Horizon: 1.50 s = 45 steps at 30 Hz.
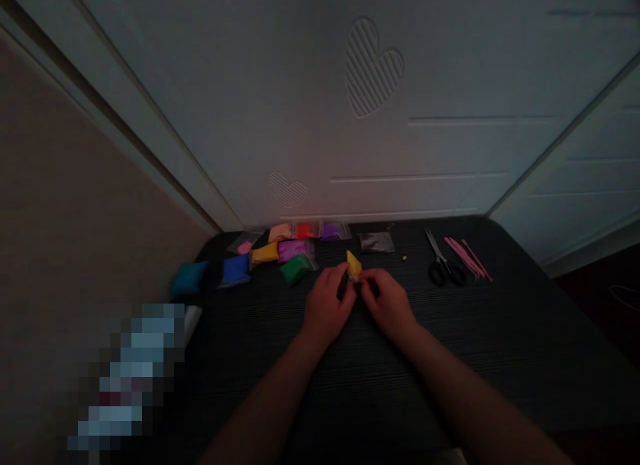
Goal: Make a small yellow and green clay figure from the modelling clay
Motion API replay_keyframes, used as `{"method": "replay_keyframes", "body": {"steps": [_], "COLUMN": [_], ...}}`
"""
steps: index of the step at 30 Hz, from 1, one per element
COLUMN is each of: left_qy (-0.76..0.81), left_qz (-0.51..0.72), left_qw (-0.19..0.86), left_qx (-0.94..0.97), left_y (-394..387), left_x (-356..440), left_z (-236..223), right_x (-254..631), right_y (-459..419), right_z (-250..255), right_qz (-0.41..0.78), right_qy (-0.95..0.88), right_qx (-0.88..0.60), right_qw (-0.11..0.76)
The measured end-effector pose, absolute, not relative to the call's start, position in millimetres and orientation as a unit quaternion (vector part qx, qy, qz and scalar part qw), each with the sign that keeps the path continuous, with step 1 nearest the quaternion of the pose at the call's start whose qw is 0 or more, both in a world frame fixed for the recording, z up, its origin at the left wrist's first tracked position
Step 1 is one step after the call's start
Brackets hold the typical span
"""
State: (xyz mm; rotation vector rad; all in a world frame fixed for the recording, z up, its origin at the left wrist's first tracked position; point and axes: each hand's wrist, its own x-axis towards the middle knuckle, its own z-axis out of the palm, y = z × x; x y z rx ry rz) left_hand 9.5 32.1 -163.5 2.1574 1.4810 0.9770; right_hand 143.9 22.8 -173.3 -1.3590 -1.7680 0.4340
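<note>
Both my hands meet over the middle of the dark table, pinching a small clear bag of yellow modelling clay (353, 265) between them. My left hand (325, 305) has its fingers closed at the bag's left side. From the right, my right hand (391, 303) pinches the bag's lower edge with thumb and fingers. The yellow clay stands tilted above the fingertips; the bag's lower end is partly hidden by them. Nearest on the left lies a green clay packet (296, 269). A tiny yellow bit (405, 257) rests to the right, beyond my right hand.
Several clay packets, among them a blue one (235, 270) and a teal one (189, 277), lie at the left. A grey packet (377, 242) sits at the back. Black-handled scissors (440, 259) and pink modelling tools (467, 258) lie right. A white panel (310, 118) rises behind the table (240, 358).
</note>
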Motion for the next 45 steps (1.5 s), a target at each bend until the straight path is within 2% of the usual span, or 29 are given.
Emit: {"method": "replay_keyframes", "body": {"steps": [7, 15, 19, 22, 25, 35, 45], "left_qy": [0.506, 0.427, 0.418, 0.438, 0.439, 0.449, 0.431], "left_qz": [0.353, 0.345, 0.305, 0.29, 0.297, 0.327, 0.309], "left_qw": [0.097, 0.125, 0.13, 0.117, 0.119, 0.234, 0.259], "left_qx": [0.781, 0.826, 0.846, 0.843, 0.84, 0.798, 0.807], "left_y": [34, 33, 33, 36, 39, 41, 42], "left_x": [9, 6, 3, 2, 0, -4, -6], "left_z": [-164, -161, -157, -158, -162, -169, -169], "right_x": [143, 145, 148, 148, 150, 160, 174], "right_y": [24, 25, 28, 30, 28, 30, 32], "right_z": [-174, -171, -172, -172, -172, -171, -166], "right_qz": [0.162, 0.191, 0.323, 0.486, 0.588, 0.642, 0.533], "right_qy": [-0.706, -0.667, -0.564, -0.447, -0.367, -0.389, -0.597], "right_qx": [-0.542, -0.549, -0.55, -0.489, -0.429, -0.423, -0.453], "right_qw": [0.426, 0.466, 0.524, 0.569, 0.58, 0.508, 0.394]}}
